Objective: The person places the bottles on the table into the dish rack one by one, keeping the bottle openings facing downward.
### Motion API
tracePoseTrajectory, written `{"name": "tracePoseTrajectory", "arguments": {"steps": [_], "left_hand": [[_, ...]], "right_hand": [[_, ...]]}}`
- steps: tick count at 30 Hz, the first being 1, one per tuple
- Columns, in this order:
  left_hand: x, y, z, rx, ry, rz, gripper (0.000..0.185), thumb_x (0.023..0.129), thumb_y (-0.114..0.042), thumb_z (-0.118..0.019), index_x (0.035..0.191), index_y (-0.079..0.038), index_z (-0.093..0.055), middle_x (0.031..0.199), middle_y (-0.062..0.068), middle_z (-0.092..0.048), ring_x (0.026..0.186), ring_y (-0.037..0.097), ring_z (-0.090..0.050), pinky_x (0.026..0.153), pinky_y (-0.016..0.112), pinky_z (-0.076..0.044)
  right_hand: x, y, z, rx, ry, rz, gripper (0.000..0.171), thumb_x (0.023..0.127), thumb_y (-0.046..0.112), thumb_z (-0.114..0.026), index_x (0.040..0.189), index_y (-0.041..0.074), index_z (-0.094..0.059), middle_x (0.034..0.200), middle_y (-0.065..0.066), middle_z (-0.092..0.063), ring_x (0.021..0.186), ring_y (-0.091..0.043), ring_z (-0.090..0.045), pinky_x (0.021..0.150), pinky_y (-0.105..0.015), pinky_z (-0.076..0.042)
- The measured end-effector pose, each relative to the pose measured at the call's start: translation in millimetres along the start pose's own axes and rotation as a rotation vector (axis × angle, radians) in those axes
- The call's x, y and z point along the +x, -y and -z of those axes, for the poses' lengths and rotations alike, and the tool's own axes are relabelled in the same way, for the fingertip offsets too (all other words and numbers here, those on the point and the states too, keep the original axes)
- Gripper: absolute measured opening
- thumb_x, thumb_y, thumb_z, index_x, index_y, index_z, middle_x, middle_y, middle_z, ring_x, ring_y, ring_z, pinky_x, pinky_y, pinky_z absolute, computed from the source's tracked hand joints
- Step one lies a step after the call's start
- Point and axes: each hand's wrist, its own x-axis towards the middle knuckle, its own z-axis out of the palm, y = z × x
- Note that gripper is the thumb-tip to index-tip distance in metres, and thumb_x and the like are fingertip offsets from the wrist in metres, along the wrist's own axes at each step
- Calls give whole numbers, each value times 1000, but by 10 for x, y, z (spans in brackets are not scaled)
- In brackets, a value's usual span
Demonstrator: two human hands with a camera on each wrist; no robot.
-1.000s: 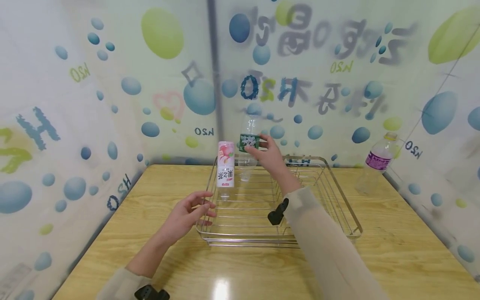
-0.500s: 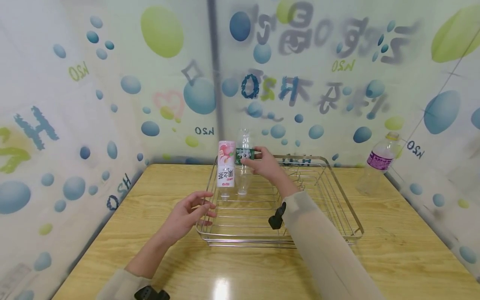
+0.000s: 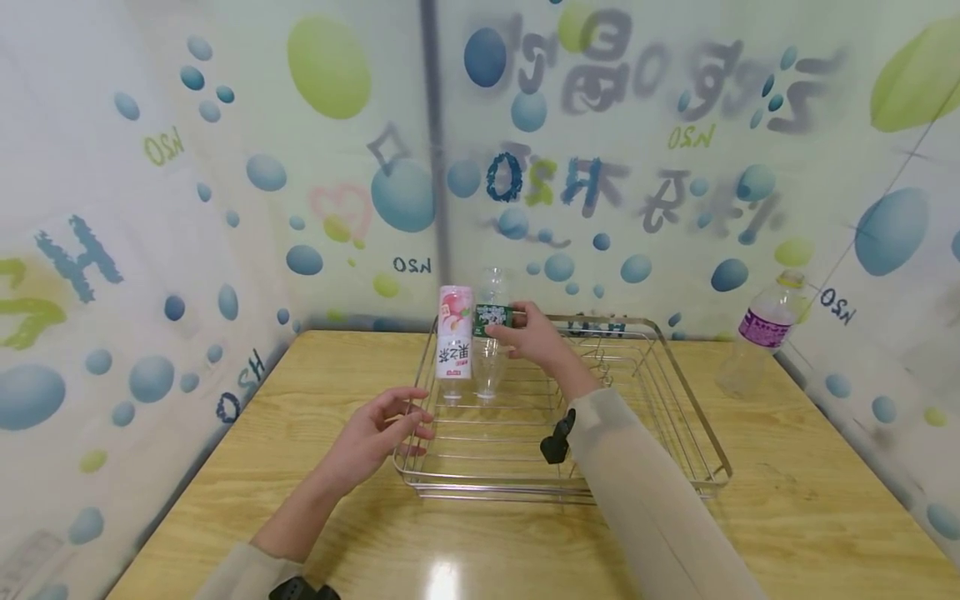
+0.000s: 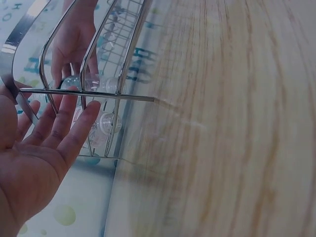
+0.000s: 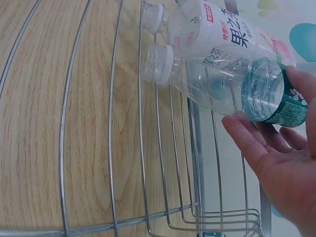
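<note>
My right hand [image 3: 536, 335] holds a clear plastic bottle with a green label [image 3: 492, 320], thumb on one side and fingers on the other. The bottle stands neck down in the wire dish rack [image 3: 570, 481]; its uncapped mouth [image 5: 158, 64] is near the bottom wires in the right wrist view. Just left of it, a bottle with a pink-and-white peach label [image 3: 454, 333] also stands upside down, with no hand on it. My left hand [image 3: 371, 437] rests at the rack's left side, its fingers [image 4: 79, 131] fairly straight against the wires and gripping nothing visible.
A clear bottle with a purple label [image 3: 765, 329] and yellow cap stands upright on the wooden table [image 3: 810, 500], right of the rack. Printed curtain walls [image 3: 637, 208] enclose the table's back and sides.
My right hand has lowered the green-labelled bottle into the rack and brought it slightly left, beside the pink-labelled bottle. My left hand has stayed at the rack's left side.
</note>
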Motion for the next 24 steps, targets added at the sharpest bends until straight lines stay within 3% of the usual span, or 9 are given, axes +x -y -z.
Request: {"name": "tracePoseTrajectory", "arguments": {"steps": [12, 19, 24], "left_hand": [[-12, -26, -19, 8, -3, 3, 50, 115, -21, -60, 157, 3, -48, 137, 39, -62, 109, 27, -78, 88, 42, -70], [-7, -35, -27, 18, -7, 8, 49, 115, -22, -60, 157, 2, -49, 136, 37, -63, 111, 31, -78, 89, 43, -70], [-15, -25, -23, 6, -14, 14, 50, 115, -22, -61, 157, 2, -49, 135, 38, -62, 112, 36, -77, 87, 41, -70]], "right_hand": [[-15, -16, 1, -6, 22, 9, 91, 106, 30, -76, 174, 7, -19, 161, -25, -49, 139, -42, -61, 115, -59, -56], [-32, -19, 9, -128, 42, 5, 95, 105, 28, -76, 175, 10, -15, 160, -27, -50, 144, -42, -57, 114, -56, -58], [-25, -31, -5, -132, 66, 6, 94, 105, 27, -76, 175, 10, -16, 161, -28, -49, 143, -43, -58, 113, -56, -59]]}}
